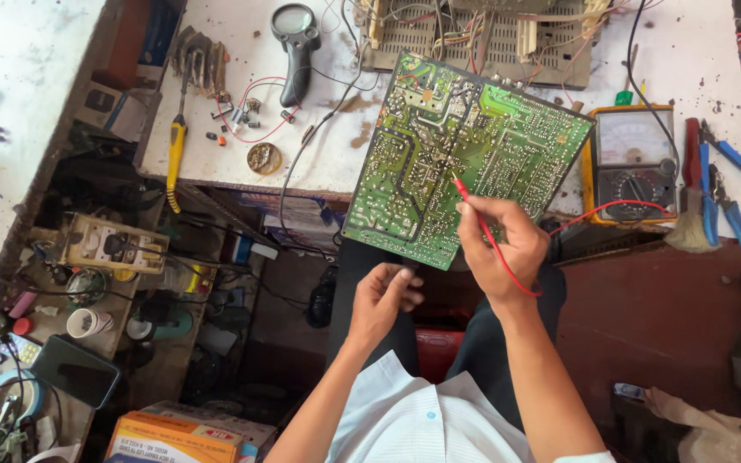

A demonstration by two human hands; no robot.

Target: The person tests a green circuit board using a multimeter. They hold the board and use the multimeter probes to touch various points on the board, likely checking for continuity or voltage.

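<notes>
A large green circuit board [439, 163] lies tilted over the front edge of a white workbench [250, 146], solder side up. My right hand [501, 244] pinches a red test probe [473, 210] whose tip touches the board near its middle. The probe's red lead [611, 207] runs right to a yellow analog multimeter [632, 159]. Just below the board's lower edge, my left hand [383, 296] holds something small and dark between its curled fingers; I cannot tell what it is.
A black magnifying glass [295, 43], a yellow-handled tool [175, 150] and small parts lie on the bench's left half. Blue pliers [722, 197] and a red tool lie at the right. An open chassis with wires [473, 34] sits behind. A cluttered shelf [105, 257] is lower left.
</notes>
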